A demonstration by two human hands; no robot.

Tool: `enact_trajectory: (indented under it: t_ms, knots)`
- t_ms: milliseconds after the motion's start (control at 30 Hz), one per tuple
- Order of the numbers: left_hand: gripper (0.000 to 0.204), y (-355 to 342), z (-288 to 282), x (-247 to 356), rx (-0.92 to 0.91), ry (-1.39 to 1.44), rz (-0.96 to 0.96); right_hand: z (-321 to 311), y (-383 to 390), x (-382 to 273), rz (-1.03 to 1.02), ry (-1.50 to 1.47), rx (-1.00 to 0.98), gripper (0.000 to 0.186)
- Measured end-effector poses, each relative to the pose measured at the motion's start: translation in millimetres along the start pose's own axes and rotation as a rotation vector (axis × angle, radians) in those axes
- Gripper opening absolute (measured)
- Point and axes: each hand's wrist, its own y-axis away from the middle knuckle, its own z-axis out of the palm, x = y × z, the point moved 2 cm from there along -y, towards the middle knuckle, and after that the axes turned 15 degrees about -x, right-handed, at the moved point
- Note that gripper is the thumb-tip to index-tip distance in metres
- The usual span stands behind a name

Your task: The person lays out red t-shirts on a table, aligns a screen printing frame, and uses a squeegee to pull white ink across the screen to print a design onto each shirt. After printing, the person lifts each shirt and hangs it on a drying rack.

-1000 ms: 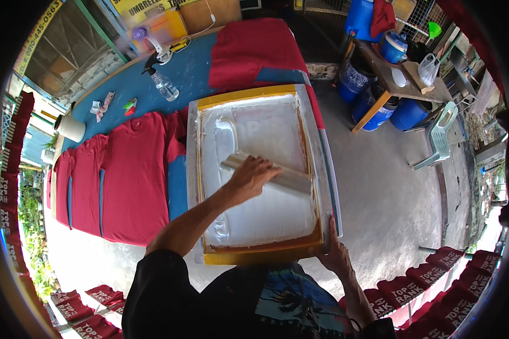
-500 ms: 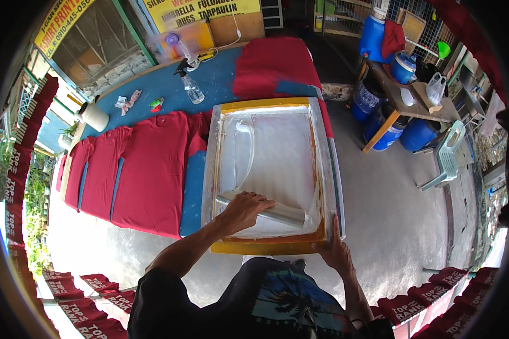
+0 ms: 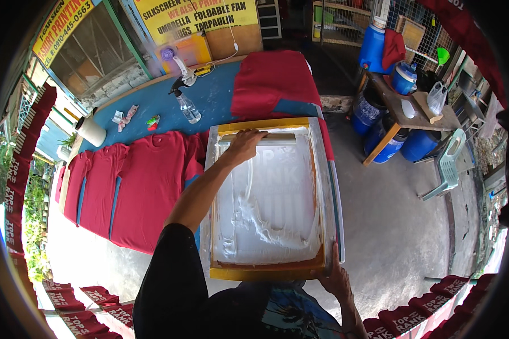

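My left hand (image 3: pixel 244 144) grips a long metal squeegee (image 3: pixel 277 137) lying crosswise inside the top of a printing screen, whose frame (image 3: pixel 266 272) is edged in yellow. White ink (image 3: pixel 247 214) is smeared and ridged over the mesh below it, with pale lettering faintly showing. My right hand (image 3: pixel 335 273) holds the screen's lower right corner, partly hidden by the frame. Left of the screen, several maroon T-shirts (image 3: pixel 144 189) lie flat on a blue table (image 3: pixel 215 85); another maroon cloth (image 3: pixel 271 76) lies beyond the screen.
On the table stand a spray bottle (image 3: pixel 189 110) and white bucket (image 3: pixel 90 133). At the right are blue drums (image 3: pixel 384 144), a wooden table (image 3: pixel 435 124) with a jug, and a plastic chair (image 3: pixel 447 175). Maroon printed pieces (image 3: pixel 407 311) hang along the near edges.
My left hand has moved the squeegee from the middle and lower screen up to the top edge, leaving ridged ink below. The view has shifted, so the screen appears lower.
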Motion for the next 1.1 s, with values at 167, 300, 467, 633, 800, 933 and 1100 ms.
enact_trajectory:
  t_ms: [167, 300, 467, 633, 800, 933, 1100]
  knots:
    - [0.058, -36.0, 3.2, -43.6, -0.032, 0.088, -0.065, -1.9, -6.5, -1.5, 0.037, -0.003, -0.02, 0.129]
    - [0.05, -28.4, -0.5, -41.9, -0.115, 0.095, -0.015, -1.2, -8.0, -2.2, 0.029, -0.026, -0.019, 0.127]
    - [0.056, 41.1, 15.7, 13.7, -0.228, 0.056, -0.082, 1.8, -6.0, -0.1, -0.026, -0.048, 0.017, 0.124]
    - [0.041, 149.6, 52.6, 117.0, -0.136, 0.097, -0.138, 4.4, 1.4, 5.8, -0.056, -0.067, 0.01, 0.123]
    - [0.058, 241.3, 71.1, 212.0, -0.206, 0.082, -0.174, 6.2, 7.6, 9.6, -0.025, -0.089, -0.008, 0.12]
    - [0.059, 267.9, 58.2, 238.9, -0.251, 0.208, -0.139, 5.4, 14.2, 9.8, -0.052, -0.055, 0.025, 0.12]
    - [0.061, 249.8, 25.7, 212.1, -0.338, 0.436, -0.144, 4.8, 18.1, 11.3, -0.007, -0.037, 0.006, 0.122]
